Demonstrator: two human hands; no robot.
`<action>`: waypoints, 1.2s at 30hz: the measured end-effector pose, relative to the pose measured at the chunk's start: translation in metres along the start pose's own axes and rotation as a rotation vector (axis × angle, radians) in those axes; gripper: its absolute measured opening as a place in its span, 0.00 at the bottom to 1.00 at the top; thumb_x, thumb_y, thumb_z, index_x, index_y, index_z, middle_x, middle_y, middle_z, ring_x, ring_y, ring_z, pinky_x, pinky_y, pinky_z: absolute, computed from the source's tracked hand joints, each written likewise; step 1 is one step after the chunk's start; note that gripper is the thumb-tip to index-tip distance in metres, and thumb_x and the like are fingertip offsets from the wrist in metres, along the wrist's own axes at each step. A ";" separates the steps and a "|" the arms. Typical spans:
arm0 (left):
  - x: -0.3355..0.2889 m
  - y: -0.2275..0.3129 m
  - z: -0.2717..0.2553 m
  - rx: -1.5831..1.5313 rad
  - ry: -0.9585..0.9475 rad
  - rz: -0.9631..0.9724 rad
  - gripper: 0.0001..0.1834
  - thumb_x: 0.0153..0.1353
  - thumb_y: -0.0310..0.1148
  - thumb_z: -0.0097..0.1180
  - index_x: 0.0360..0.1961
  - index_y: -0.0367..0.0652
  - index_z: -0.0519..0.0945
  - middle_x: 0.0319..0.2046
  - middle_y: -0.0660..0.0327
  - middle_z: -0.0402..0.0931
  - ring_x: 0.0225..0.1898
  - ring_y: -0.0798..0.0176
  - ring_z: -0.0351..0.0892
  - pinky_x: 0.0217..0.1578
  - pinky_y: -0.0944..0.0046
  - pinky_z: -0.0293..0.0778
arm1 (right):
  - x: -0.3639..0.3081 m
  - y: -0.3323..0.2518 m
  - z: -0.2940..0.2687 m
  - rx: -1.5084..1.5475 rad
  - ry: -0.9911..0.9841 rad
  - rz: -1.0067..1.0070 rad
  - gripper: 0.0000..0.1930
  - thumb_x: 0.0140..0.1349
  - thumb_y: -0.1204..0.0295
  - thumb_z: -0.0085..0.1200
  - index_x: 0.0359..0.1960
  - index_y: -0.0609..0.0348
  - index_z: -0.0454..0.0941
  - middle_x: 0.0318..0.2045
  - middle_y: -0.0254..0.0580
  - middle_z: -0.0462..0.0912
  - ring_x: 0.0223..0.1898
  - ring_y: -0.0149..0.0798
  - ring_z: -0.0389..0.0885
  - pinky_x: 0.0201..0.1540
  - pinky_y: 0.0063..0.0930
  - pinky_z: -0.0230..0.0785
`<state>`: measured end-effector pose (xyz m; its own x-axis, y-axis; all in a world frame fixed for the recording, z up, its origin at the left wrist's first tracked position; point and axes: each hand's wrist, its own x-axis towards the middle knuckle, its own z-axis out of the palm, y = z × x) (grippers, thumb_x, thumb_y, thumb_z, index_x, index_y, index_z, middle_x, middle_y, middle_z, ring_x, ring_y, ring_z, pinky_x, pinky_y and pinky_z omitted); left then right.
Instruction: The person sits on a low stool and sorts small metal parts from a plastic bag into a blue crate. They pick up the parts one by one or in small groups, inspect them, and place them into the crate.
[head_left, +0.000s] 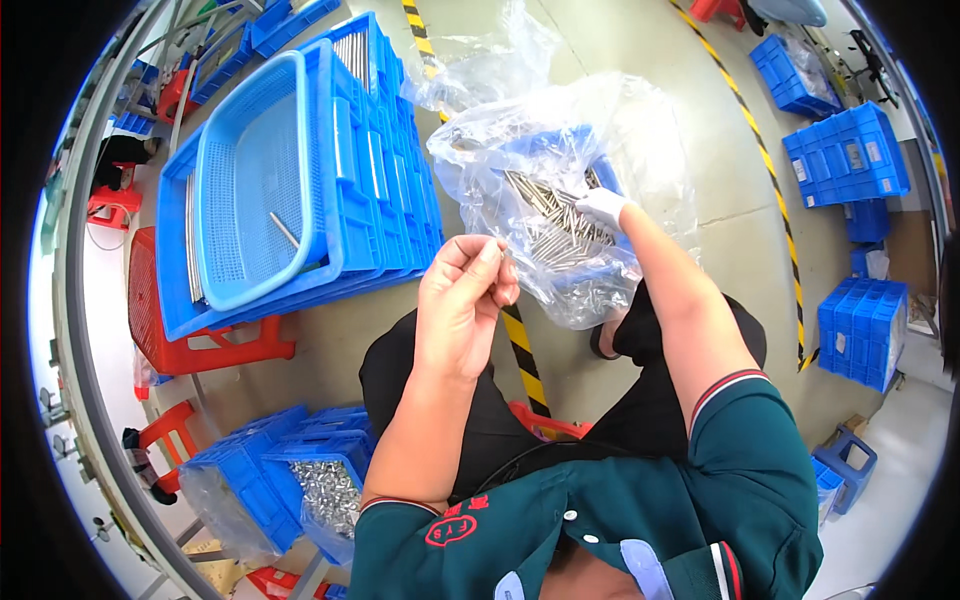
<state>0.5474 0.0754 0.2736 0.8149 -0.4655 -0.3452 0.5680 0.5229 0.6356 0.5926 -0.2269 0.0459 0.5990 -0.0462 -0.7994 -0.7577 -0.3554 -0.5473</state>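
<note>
My left hand is raised bare in front of me, thumb and fingers pinched together. Whatever may be between its fingertips is too small to make out. My right hand, in a white glove, reaches down into a heap of slim metal rods, its fingers closed in among them. The rods lie in a blue bin lined with clear plastic film that spills over its sides.
On my left, a light-blue mesh basket holding one rod sits on stacked blue crates, beside a red stool. Small metal parts fill a crate at lower left. More blue crates stand at right, beyond striped floor tape.
</note>
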 end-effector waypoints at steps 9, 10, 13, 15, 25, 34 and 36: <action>0.008 0.002 -0.007 -0.074 -0.036 0.091 0.05 0.62 0.30 0.56 0.35 0.39 0.76 0.25 0.61 0.76 0.24 0.71 0.73 0.27 0.72 0.71 | -0.211 -0.113 -0.018 0.249 -0.086 -0.452 0.10 0.63 0.63 0.46 0.32 0.54 0.73 0.14 0.22 0.60 0.14 0.20 0.52 0.17 0.18 0.44; 0.008 0.003 -0.008 -0.076 -0.039 0.104 0.05 0.62 0.30 0.56 0.35 0.39 0.76 0.25 0.61 0.76 0.24 0.71 0.73 0.27 0.72 0.71 | -0.238 -0.120 -0.009 0.235 -0.068 -0.502 0.10 0.64 0.63 0.46 0.33 0.55 0.74 0.14 0.22 0.60 0.15 0.19 0.52 0.17 0.17 0.44; 0.006 0.005 -0.005 -0.077 -0.112 0.125 0.05 0.63 0.30 0.55 0.36 0.40 0.77 0.24 0.60 0.75 0.23 0.69 0.71 0.27 0.69 0.67 | -0.278 -0.114 0.020 0.289 -0.060 -0.637 0.11 0.65 0.64 0.46 0.33 0.58 0.75 0.15 0.22 0.60 0.16 0.19 0.53 0.19 0.16 0.45; 0.001 0.005 -0.004 -0.079 -0.152 0.126 0.05 0.64 0.30 0.54 0.36 0.40 0.77 0.24 0.60 0.75 0.23 0.68 0.70 0.28 0.68 0.65 | -0.293 -0.106 0.040 0.379 -0.078 -0.692 0.13 0.66 0.64 0.47 0.34 0.62 0.75 0.16 0.22 0.62 0.18 0.18 0.56 0.20 0.15 0.46; -0.004 0.006 -0.003 -0.068 -0.243 0.122 0.06 0.64 0.31 0.53 0.37 0.40 0.77 0.22 0.61 0.74 0.22 0.69 0.67 0.27 0.68 0.61 | -0.285 -0.105 0.063 0.318 0.028 -0.685 0.13 0.60 0.62 0.53 0.34 0.61 0.79 0.25 0.30 0.73 0.29 0.22 0.68 0.31 0.19 0.60; 0.022 -0.001 0.000 -0.043 -0.137 0.134 0.07 0.64 0.32 0.53 0.38 0.39 0.76 0.23 0.62 0.72 0.25 0.68 0.67 0.28 0.67 0.63 | -0.265 -0.110 0.050 0.204 0.334 -0.913 0.11 0.60 0.64 0.53 0.30 0.60 0.77 0.23 0.32 0.73 0.28 0.25 0.69 0.32 0.22 0.61; 0.025 -0.004 -0.009 -0.045 -0.085 0.145 0.07 0.65 0.31 0.53 0.38 0.39 0.75 0.24 0.62 0.72 0.25 0.68 0.67 0.28 0.67 0.64 | -0.261 -0.103 0.045 0.318 0.347 -0.853 0.11 0.62 0.64 0.52 0.29 0.59 0.76 0.22 0.30 0.71 0.25 0.24 0.66 0.29 0.21 0.58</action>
<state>0.5665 0.0686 0.2564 0.8769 -0.4409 -0.1912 0.4515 0.6197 0.6420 0.5030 -0.1362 0.2994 0.9834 -0.1809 -0.0135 -0.0376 -0.1305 -0.9907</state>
